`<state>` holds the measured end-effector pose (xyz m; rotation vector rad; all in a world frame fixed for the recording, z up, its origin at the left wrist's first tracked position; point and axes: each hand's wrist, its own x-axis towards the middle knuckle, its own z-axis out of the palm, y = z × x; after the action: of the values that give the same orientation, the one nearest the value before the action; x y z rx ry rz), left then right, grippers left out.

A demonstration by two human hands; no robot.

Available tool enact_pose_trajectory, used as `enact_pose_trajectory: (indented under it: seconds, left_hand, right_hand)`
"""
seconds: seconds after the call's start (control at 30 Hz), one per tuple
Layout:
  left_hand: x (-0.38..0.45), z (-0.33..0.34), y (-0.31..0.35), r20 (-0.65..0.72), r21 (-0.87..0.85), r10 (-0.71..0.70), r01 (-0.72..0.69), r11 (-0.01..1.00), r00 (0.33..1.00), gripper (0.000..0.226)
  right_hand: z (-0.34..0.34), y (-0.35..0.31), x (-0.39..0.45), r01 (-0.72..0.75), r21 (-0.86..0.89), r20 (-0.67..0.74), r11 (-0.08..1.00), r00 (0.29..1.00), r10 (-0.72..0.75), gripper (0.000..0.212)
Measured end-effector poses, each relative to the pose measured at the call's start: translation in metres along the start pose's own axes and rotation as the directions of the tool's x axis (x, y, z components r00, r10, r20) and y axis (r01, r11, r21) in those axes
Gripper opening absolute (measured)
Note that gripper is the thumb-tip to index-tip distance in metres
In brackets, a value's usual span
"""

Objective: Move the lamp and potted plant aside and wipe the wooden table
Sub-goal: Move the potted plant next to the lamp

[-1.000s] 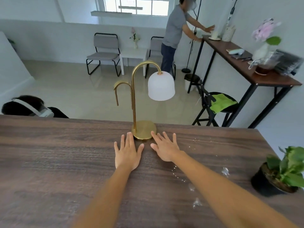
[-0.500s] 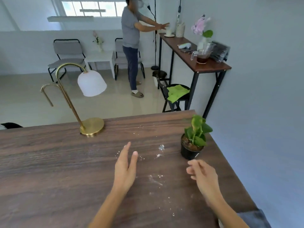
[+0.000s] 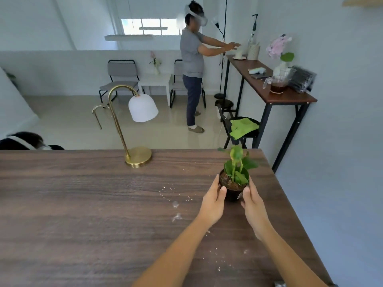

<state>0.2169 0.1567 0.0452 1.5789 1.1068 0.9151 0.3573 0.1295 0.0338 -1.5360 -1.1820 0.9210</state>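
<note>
A small potted plant [image 3: 236,175] with green leaves in a black pot stands on the dark wooden table [image 3: 83,204], near its right edge. My left hand [image 3: 213,200] cups the pot's left side and my right hand [image 3: 251,204] cups its right side. A brass lamp [image 3: 132,129] with a white bell shade stands at the table's far edge, left of the plant. White crumbs and small wet spots [image 3: 176,206] lie scattered on the wood between lamp and plant and nearer to me.
A green cloth [image 3: 243,126] lies on a black stool beyond the table's far right corner. A tall side table [image 3: 290,96] with a jug, vase and brush stands along the right wall. A person with a headset [image 3: 192,65] stands by it. Another person's head [image 3: 24,140] shows at far left.
Both hands left the lamp's base, swung right across the table and closed around the plant's pot. The lamp stays at the far edge.
</note>
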Motion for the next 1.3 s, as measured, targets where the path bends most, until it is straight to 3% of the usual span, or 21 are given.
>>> enact_pose_trajectory:
  seconds: [0.37,0.7,1.03,1.2,1.3]
  left_hand:
    - [-0.016,-0.204,-0.046,-0.400,0.019,-0.057,0.070,0.997,0.915,0.046]
    - [-0.009,-0.294,-0.099,-0.458,-0.048,-0.139,0.132,0.990,0.878,0.046]
    - [-0.049,-0.274,-0.096,-0.442,0.001,-0.228,0.254,0.967,0.868,0.060]
    - [-0.104,-0.237,-0.093,-0.434,0.165,-0.193,0.288,0.943,0.880,0.062]
    - [-0.139,-0.211,-0.098,-0.404,0.396,-0.149,0.319,0.861,0.903,0.062]
  right_hand:
    - [0.211,-0.078,0.032,0.063,0.004,0.299,0.998,0.952,-0.061,0.046]
    - [0.311,-0.106,0.040,0.054,-0.160,0.293,0.986,0.956,-0.004,0.040]
    - [0.273,-0.100,0.023,-0.024,-0.230,0.410,0.973,0.904,0.120,0.062]
    - [0.198,-0.091,-0.011,0.055,-0.233,0.434,0.971,0.899,0.053,0.033]
    - [0.139,-0.084,-0.044,0.108,-0.257,0.463,0.960,0.886,0.024,0.013]
